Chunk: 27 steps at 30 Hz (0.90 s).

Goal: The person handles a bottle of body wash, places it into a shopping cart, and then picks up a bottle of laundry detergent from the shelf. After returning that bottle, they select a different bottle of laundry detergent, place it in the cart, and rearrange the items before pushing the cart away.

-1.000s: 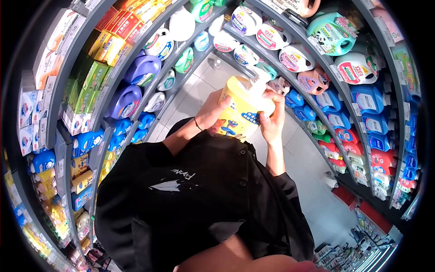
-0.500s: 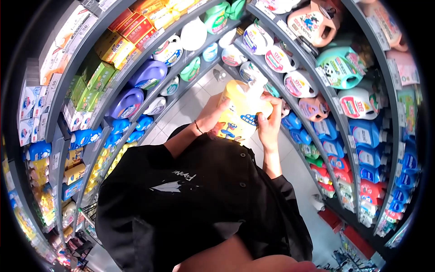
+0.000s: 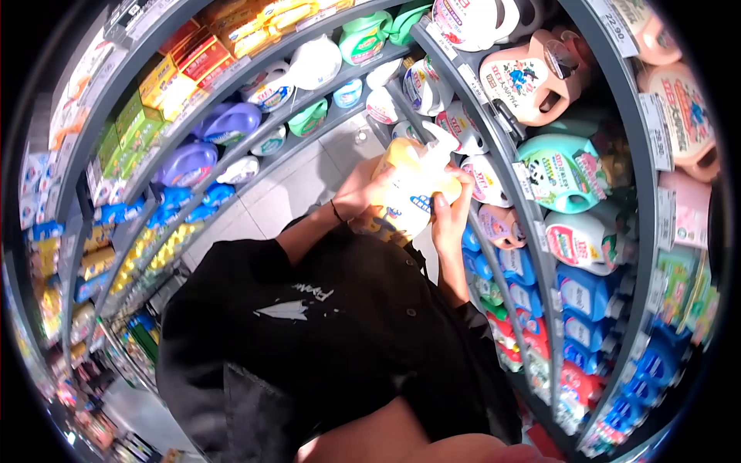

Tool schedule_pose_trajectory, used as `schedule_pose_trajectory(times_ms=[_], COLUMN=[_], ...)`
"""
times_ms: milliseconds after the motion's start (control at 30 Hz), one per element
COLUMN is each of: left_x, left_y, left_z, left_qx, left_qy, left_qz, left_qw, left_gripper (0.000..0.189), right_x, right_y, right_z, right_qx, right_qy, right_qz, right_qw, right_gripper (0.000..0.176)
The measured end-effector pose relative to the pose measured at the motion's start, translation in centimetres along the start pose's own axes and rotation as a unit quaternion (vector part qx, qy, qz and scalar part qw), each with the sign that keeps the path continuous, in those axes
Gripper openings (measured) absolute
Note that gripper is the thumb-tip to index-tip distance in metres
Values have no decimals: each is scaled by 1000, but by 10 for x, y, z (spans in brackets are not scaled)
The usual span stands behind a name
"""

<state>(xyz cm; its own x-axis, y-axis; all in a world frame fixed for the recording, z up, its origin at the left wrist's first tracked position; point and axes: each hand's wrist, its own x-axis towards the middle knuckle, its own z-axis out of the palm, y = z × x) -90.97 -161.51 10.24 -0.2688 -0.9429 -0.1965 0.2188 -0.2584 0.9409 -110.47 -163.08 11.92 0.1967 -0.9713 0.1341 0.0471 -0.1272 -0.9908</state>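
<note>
A large yellow pump bottle (image 3: 397, 185) with a white pump top, cartoon figures and a blue label patch is held in front of my chest. My left hand (image 3: 359, 191) wraps round its left side. On the other side, my right hand (image 3: 449, 212) grips the bottle, its thumb lying on the front near the blue patch. Bright light washes out part of the bottle's front. The fingers behind it are mostly hidden.
Shelves curve up on both sides. At the right stand a peach detergent jug (image 3: 532, 77), a mint-green jug (image 3: 567, 174) and blue bottles (image 3: 583, 293). Purple bottles (image 3: 189, 163) and green boxes (image 3: 131, 143) fill the left. Below runs a tiled floor (image 3: 285, 185).
My view has turned and shifted, so the right-hand shelves look nearer and have moved leftward and down. Both hands keep hold of the pump bottle in nearly the same place.
</note>
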Motion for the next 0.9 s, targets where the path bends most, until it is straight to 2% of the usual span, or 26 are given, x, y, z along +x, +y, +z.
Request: schedule_pose_trajectory(times_ms=[33,100,167,200,300,367,433,467,567,633,667,767,900], left_x=[4,23,40,49,55,45,37,33,19,9,-2,-27,-66], left_y=[6,16,5,-8,-13,10,11,11,-4,-16,-14,-44,-52], left_z=[11,36,50,51,66,77,83,85,83,85,86,82,93], left_qx=[-8,-16,-16,-15,-38,-56,-57,-55,-45,-53,-70,-54,-149], left_qy=[16,81,99,92,115,151,194,214,272,313,321,385,461], left_qz=[-56,-34,5,44,68,-4,-34,-47,-49,-5,-31,-4,48], left_qw=[998,996,995,995,990,987,979,974,960,948,944,921,873], left_gripper=[50,45,43,46,50,54,53,53,50,48,47,48,53], right_x=[9,27,43,49,63,69,76,76,81,83,83,79,65], right_y=[-6,-12,-14,-6,10,15,28,30,53,69,77,67,58], right_z=[-11,-34,-58,-71,-88,-90,-93,-87,-76,-66,-60,-29,18], right_qx=[-38,-26,-46,-41,11,-14,-11,22,52,86,93,88,77], right_qy=[-12,-52,-90,-102,-146,-168,-214,-201,-253,-307,-325,-373,-448], right_qz=[4,18,18,21,8,-6,-34,13,8,2,7,1,-15], right_qw=[999,998,995,994,989,986,976,979,966,948,941,924,891], right_gripper=[52,46,42,48,40,42,43,38,32,30,29,23,21])
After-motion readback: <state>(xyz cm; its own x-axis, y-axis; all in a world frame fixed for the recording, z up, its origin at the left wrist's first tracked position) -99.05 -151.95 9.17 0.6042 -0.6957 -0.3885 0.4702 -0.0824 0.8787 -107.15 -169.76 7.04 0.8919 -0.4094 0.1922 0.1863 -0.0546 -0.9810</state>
